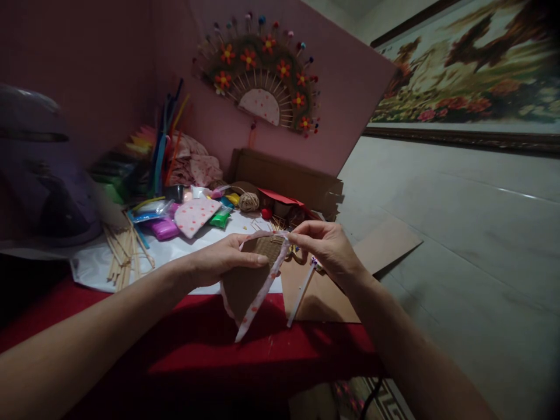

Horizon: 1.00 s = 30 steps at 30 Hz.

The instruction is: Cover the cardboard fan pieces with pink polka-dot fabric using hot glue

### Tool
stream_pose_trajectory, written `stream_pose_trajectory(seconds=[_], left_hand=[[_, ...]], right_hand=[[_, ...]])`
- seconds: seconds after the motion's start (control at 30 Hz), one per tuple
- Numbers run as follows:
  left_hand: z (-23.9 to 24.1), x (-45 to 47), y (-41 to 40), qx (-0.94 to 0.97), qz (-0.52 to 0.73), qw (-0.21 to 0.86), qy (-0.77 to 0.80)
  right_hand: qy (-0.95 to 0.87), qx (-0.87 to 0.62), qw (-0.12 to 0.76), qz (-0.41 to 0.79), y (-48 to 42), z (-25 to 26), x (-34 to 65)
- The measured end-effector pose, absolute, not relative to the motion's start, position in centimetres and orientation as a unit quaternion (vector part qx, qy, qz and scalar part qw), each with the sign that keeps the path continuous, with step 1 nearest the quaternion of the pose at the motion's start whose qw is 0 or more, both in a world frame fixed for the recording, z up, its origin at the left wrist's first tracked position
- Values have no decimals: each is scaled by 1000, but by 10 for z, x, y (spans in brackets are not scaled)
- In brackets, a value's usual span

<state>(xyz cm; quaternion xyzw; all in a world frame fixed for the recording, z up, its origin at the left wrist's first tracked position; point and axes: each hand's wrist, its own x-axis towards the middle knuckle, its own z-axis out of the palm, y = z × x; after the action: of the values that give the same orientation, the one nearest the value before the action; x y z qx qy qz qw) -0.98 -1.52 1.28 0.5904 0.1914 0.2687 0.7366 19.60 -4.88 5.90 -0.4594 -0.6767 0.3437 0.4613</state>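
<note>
A brown cardboard piece (245,286), edged with folded pink cloth with red dots, is held up in front of the table. My left hand (227,259) grips it from the left, thumb flat on the cardboard and the other fingers behind it. At its upper right corner, the thumb and index finger of my right hand (324,242) pinch the cloth edging (280,234). A white glue stick (301,294) lies just below my right hand. On the white sheet behind rests a dotted, cloth-covered half-disc (196,216).
Wooden sticks (122,256) lie at the left, near colourful clay packets (164,227). A twine ball (249,202) sits before a cardboard strip (284,178). A flat cardboard sheet (336,303) lies right. A decorated fan (262,81) hangs on the pink panel behind.
</note>
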Motion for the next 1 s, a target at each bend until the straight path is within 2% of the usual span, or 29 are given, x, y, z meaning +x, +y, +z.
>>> stream_pose_trajectory(seconds=[0.17, 0.4, 0.67, 0.8, 1.0], left_hand=[[16, -9, -18, 582, 270, 746, 178], [16, -10, -19, 580, 271, 748, 177], [10, -9, -15, 601, 258, 736, 178], [8, -10, -14, 613, 251, 729, 171], [11, -8, -17, 588, 254, 747, 179]], right_hand=[[-709, -449, 466, 281, -55, 57, 196], [-711, -419, 448, 344, -54, 57, 198], [-687, -468, 382, 403, -47, 64, 208], [-712, -477, 374, 353, -48, 65, 209], [-749, -449, 414, 257, -57, 60, 202]])
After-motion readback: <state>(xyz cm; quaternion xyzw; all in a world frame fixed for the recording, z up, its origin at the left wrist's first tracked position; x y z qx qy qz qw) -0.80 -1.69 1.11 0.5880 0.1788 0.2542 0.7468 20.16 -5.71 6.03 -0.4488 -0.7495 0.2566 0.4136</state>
